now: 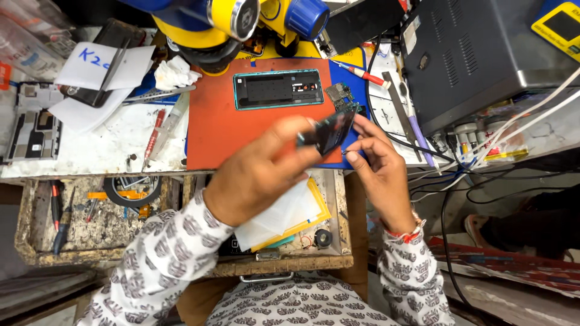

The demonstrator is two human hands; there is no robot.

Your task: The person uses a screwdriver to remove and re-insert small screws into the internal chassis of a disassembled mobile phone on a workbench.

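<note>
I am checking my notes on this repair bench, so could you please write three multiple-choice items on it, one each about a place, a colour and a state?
1. Where does the opened phone shell lie?
A. on the orange mat
B. in the open drawer
C. on the grey metal box

2. What colour is the handle of the small screwdriver right of the mat?
A. green
B. red
C. black

3. How is the small dark circuit board held?
A. flat on the mat, untouched
B. between both hands, off the bench
C. clamped under the microscope

Answers:
1 A, since the shell rests flat on the orange mat.
2 B, since its grip shows red beside the mat's blue edge.
3 B, since the left hand and the right hand both pinch it above the bench edge.
</note>
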